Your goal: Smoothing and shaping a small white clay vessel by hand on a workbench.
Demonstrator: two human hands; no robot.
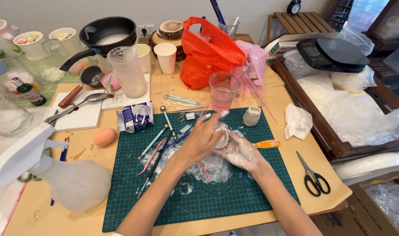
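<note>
**Both hands on a white lump, mid-mat**

Left hand (199,142) and right hand (241,152) each have their grip closed around a small white lump (221,139) above the green cutting mat (252,192), desk centre. Lump mostly hidden by fingers. Blue-white packet (135,117) at the mat's far-left corner. Red plastic bag (206,54) at the desk's far edge. Black scissors (315,178) near the right edge. Crumpled clear film (212,168) under the hands.
</note>
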